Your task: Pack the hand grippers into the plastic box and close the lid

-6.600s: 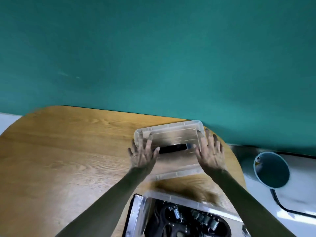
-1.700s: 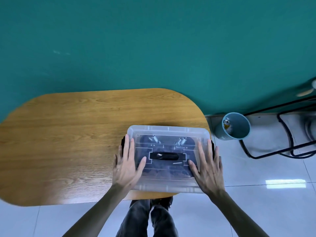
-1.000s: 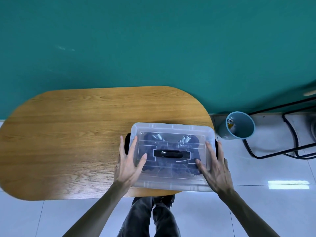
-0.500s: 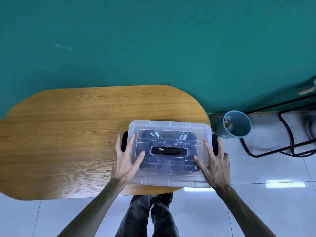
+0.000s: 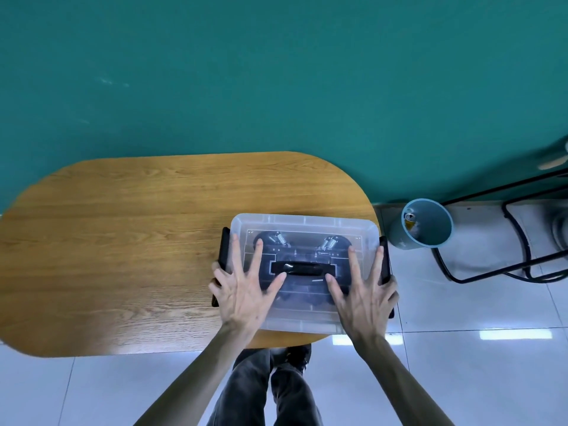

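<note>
A clear plastic box (image 5: 304, 221) stands at the right end of the wooden table (image 5: 138, 250), with its clear lid (image 5: 307, 315) lying on top. Black hand grippers (image 5: 278, 238) with metal springs show through the lid, under the lid's black handle (image 5: 302, 268). My left hand (image 5: 246, 290) lies flat on the lid's left part with fingers spread straight. On the right part my right hand (image 5: 364, 295) lies flat the same way. A black latch (image 5: 223, 250) sticks out at the box's left end and another black latch (image 5: 384, 250) at its right end.
A blue bin (image 5: 425, 224) with a can inside stands on the tiled floor right of the table. Black metal chair legs (image 5: 491, 265) are further right. A green wall rises behind the table. My legs show below the table's near edge.
The lid went from my hands onto the box some seconds ago. In the last second both hands stayed flat on it, with only small shifts of fingers and view.
</note>
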